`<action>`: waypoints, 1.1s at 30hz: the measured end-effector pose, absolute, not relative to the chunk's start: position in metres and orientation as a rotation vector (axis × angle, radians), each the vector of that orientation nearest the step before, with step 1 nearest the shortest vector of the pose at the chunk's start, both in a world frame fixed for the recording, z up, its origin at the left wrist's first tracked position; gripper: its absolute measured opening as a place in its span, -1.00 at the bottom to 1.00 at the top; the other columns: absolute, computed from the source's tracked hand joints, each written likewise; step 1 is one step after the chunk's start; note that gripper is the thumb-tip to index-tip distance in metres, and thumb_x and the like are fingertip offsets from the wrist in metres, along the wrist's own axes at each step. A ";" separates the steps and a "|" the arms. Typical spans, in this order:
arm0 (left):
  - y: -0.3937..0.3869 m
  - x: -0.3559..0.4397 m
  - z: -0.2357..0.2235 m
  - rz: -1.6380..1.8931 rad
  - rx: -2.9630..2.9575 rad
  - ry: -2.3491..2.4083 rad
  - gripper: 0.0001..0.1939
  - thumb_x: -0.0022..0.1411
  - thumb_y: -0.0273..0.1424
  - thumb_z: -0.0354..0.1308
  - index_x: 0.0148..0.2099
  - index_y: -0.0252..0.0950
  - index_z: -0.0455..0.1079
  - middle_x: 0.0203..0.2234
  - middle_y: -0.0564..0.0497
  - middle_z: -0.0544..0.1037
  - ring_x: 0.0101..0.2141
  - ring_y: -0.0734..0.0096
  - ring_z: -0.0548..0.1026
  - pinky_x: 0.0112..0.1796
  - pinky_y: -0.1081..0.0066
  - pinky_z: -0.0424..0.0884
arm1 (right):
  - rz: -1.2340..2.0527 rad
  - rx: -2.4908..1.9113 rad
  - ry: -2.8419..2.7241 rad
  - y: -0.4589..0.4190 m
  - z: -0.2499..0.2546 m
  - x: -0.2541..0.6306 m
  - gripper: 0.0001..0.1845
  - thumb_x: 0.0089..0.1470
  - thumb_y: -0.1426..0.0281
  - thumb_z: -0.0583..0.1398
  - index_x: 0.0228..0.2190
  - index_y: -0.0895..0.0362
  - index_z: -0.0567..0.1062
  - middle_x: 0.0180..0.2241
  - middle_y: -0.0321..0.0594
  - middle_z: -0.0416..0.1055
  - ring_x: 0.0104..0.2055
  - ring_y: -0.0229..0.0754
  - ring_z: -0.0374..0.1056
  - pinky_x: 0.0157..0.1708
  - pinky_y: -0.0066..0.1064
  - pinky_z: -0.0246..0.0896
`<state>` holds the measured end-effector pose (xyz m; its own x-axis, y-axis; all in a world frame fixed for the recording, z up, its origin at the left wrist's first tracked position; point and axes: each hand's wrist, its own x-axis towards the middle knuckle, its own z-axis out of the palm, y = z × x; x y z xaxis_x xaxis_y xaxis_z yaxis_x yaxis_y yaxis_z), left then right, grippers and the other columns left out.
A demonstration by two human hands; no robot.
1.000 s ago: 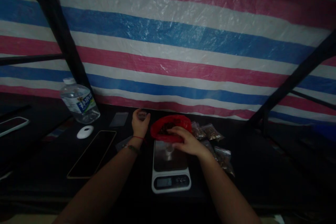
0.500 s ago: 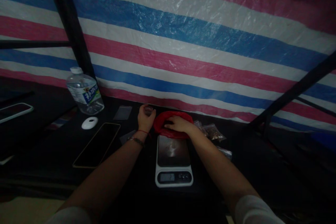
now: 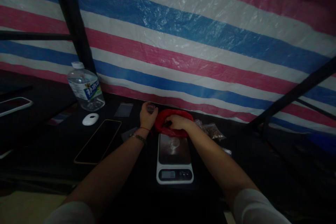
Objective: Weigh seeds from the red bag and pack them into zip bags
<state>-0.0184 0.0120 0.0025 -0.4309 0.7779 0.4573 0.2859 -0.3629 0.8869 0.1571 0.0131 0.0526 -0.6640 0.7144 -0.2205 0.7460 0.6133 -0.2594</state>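
Observation:
My left hand [image 3: 147, 117] is closed around a small clear plastic container [image 3: 151, 107], just left of a red plastic bag [image 3: 187, 113]. My right hand [image 3: 177, 122] reaches into the open bag from the right, its fingers curled in near some dark bits [image 3: 167, 124]. What exactly they grip is too dim to make out. Directly in front of the bag lies a white digital scale [image 3: 174, 176] with a dark, shiny weighing plate and a lit display. A round clear mark or thing shows on the plate. Filled zip bags [image 3: 214, 131] lie right of the red bag.
On the left are a phone [image 3: 98, 142], a white oval case or mouse [image 3: 90, 119], a large clear bottle [image 3: 86, 89] and a flat clear zip bag [image 3: 124, 110]. Another phone [image 3: 15, 105] lies farther left. A striped sheet [image 3: 183, 49] and black frame bars [image 3: 75, 24] stand behind.
My right hand has curled its fingers more inside the red bag, with dark bits now showing by them. My left hand stays beside the bag with the clear container. The view has shifted slightly.

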 end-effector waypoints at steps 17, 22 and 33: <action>0.012 -0.018 0.004 1.860 1.397 1.483 -0.61 0.00 -0.33 0.21 -0.10 -0.28 0.28 -0.39 0.02 0.51 -0.36 0.38 0.51 -0.24 0.35 0.42 | -0.523 1.263 2.756 0.013 0.067 0.187 -0.66 -0.05 0.48 0.21 -0.18 0.09 0.58 -0.19 -0.22 0.55 -0.19 -0.18 0.44 -0.13 -0.46 0.23; 0.010 -0.018 0.006 1.846 1.385 1.496 -0.62 0.01 -0.31 0.21 -0.10 -0.28 0.28 -0.38 0.01 0.51 -0.37 0.37 0.51 -0.25 0.35 0.43 | -0.521 1.195 2.705 0.013 0.060 0.187 -0.50 -0.18 0.48 0.26 -0.10 0.06 0.55 -0.15 -0.23 0.54 -0.17 -0.15 0.44 -0.17 -0.46 0.25; 0.018 -0.017 -0.002 1.866 1.402 1.509 -0.62 -0.01 -0.36 0.22 -0.11 -0.31 0.28 -0.38 0.00 0.51 -0.35 0.38 0.51 -0.19 0.32 0.43 | -0.436 1.261 2.692 0.011 0.053 0.181 -0.58 -0.13 0.57 0.20 -0.16 0.13 0.57 -0.18 -0.19 0.55 -0.18 -0.15 0.43 -0.21 -0.48 0.24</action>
